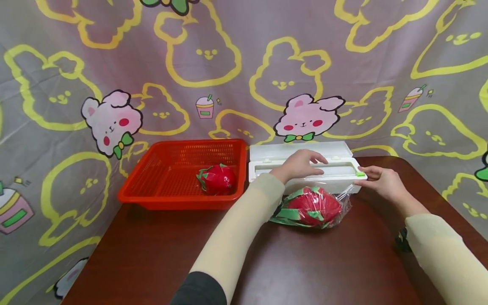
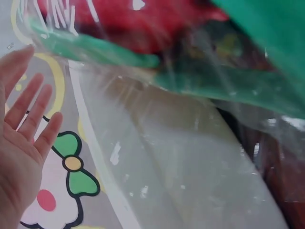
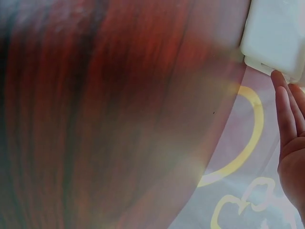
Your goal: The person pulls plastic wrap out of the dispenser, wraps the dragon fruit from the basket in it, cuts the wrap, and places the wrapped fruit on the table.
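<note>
A white cling film dispenser (image 1: 305,184) with its lid raised stands at the back of the table, a green slider (image 1: 359,173) at its right end. My left hand (image 1: 303,164) hovers over it, fingers extended and holding nothing; its palm (image 2: 19,167) shows in the left wrist view. My right hand (image 1: 385,182) holds the dispenser's right end between thumb and fingers. In front lies a red dragon fruit (image 1: 312,206) with green leaf tips, loosely covered in clear cling film (image 1: 345,199) that runs up towards the dispenser.
An orange-red plastic basket (image 1: 152,198) stands at the back left with another dragon fruit (image 1: 220,179) inside. Behind the brown table (image 1: 324,262) hangs a patterned curtain (image 1: 228,55). The table's edge curves at the right.
</note>
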Demonstrator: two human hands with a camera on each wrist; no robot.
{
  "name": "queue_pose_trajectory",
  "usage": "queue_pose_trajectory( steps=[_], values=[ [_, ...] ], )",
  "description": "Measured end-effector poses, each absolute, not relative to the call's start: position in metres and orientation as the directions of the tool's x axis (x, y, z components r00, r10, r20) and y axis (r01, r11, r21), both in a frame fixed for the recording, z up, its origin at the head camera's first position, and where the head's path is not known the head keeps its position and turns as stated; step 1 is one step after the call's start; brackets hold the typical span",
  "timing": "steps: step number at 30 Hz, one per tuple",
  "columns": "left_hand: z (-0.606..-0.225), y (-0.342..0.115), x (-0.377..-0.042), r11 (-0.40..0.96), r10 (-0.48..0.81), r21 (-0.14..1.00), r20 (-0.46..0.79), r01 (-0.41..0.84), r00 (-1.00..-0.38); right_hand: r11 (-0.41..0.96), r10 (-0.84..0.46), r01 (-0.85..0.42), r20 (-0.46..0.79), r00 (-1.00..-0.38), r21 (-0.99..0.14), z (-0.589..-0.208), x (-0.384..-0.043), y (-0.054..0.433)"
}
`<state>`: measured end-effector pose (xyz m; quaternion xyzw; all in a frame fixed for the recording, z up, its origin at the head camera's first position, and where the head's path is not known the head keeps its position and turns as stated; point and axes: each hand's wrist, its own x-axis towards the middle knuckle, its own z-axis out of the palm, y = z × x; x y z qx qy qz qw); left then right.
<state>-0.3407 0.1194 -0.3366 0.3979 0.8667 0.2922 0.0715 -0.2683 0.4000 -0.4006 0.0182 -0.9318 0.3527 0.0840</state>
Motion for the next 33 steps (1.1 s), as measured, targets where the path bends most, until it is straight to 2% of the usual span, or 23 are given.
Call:
queue_pose_trajectory(
  steps=[5, 13, 27, 33],
  values=[
    [-0.336, 0.132, -0.342, 0.500, 0.776, 0.519, 0.088, 0.693, -0.625, 0.750, 0.028, -0.103, 0.187, -0.982, -0.653, -0.405, -0.265, 0.402],
    [-0.340, 0.160, -0.346, 0.467, 0.857, 0.422, 0.002, 0.778, -0.516, 0.757, 0.039, -0.087, 0.178, -0.983, -0.648, -0.413, -0.260, 0.404],
    [-0.332, 0.185, -0.358, 0.487, 0.869, 0.329, -0.085, 0.809, -0.488, 0.761, 0.052, -0.069, 0.166, -0.985, -0.645, -0.404, -0.270, 0.396],
    [-0.334, 0.191, -0.359, 0.466, 0.883, 0.278, -0.086, 0.840, -0.462, 0.765, 0.067, -0.066, 0.182, -0.981, -0.641, -0.408, -0.269, 0.399]
  ],
)
